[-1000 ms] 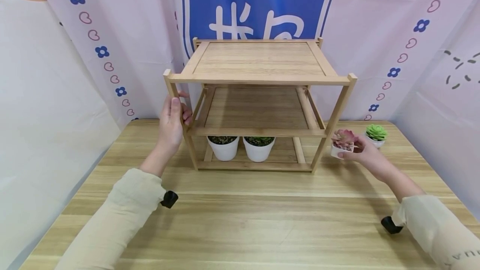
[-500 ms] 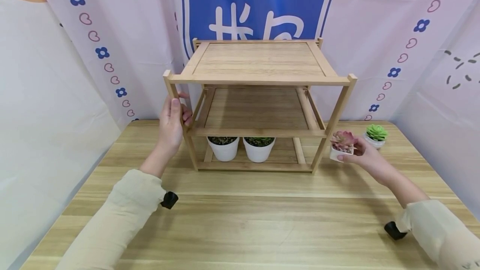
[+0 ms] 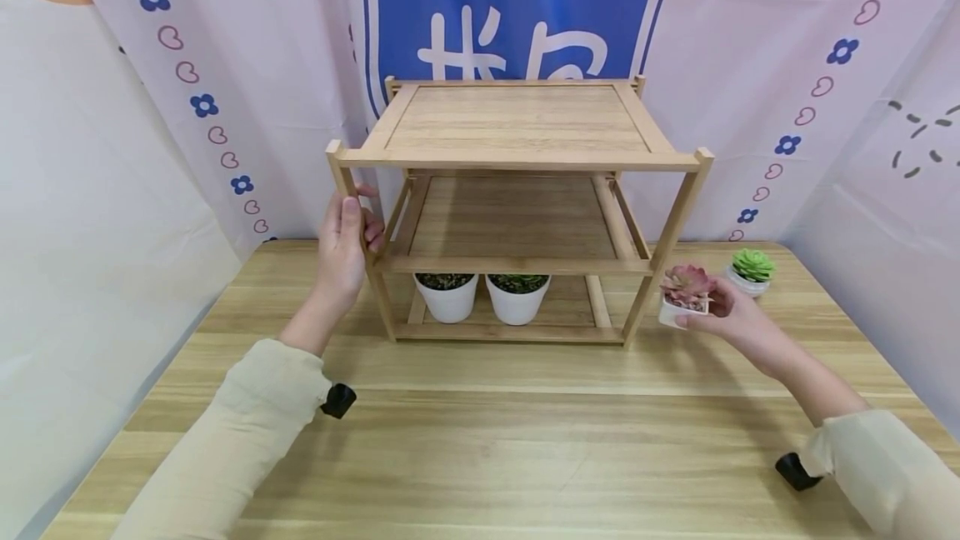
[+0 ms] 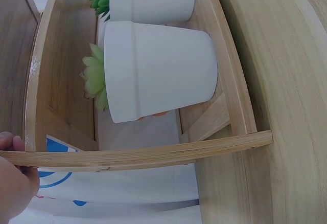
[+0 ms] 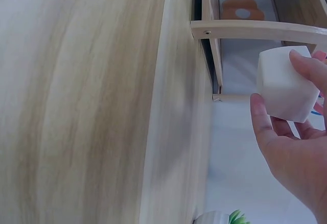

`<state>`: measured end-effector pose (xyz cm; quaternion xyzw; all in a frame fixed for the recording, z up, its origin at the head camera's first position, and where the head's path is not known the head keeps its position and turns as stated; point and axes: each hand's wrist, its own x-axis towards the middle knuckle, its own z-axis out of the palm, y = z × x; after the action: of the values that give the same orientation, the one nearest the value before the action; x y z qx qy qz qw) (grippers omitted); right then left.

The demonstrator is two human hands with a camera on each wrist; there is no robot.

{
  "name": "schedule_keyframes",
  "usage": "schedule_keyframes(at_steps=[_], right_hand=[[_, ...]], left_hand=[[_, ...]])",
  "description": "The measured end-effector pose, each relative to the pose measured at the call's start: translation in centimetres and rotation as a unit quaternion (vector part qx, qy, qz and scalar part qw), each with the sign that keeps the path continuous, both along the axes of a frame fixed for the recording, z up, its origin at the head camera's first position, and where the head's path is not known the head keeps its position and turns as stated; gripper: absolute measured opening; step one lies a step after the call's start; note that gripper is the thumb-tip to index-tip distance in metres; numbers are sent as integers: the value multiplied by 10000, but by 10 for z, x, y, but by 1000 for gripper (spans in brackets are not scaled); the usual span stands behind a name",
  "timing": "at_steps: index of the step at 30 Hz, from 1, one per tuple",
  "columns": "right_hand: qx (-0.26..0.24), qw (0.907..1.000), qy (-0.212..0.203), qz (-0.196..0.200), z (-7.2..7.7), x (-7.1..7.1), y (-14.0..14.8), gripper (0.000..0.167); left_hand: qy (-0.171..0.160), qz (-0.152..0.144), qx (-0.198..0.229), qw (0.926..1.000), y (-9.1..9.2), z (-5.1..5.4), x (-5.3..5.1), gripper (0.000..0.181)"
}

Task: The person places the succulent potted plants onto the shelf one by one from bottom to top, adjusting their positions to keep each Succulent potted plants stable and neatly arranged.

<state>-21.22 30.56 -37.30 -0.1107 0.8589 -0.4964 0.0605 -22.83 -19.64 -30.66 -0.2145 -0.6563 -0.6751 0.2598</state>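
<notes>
One left hand [image 3: 345, 248]: fingers curled round front-left post [image 3: 382, 298] of wooden rack [image 3: 517, 215], rack's 9 o'clock.
White pots [image 3: 448, 304]: two, lower shelf, rack's 6 to 7 o'clock.
Pink succulent [image 3: 687, 283]: in small pot [image 3: 677, 316], lifted off table [image 3: 480, 440], rack's 4 o'clock.
Likely handling: light, stiff, smooth, slightly slippery; leaves delicate. Best hold: pot walls.
Right hand [image 3: 738, 319]: thumb and fingers pot-wide apart, pinching it.
Green succulent [image 3: 752, 265]: on table, pink's 2 o'clock.
</notes>
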Motion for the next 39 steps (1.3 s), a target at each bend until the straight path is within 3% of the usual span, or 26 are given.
schedule_keyframes(at_steps=[9,25,39], right_hand=[[-139,9999,68,-8,6,8,0,68],[-685,9960,540,169,14,18,5,50],[-1024,9927,606,178,16,27,10,53]], left_hand=[[-23,37,12,10000,1,0,0,41],[-107,63,-53,9999,1,2,3,42],[-120,91,-3,9999,2,2,3,51]])
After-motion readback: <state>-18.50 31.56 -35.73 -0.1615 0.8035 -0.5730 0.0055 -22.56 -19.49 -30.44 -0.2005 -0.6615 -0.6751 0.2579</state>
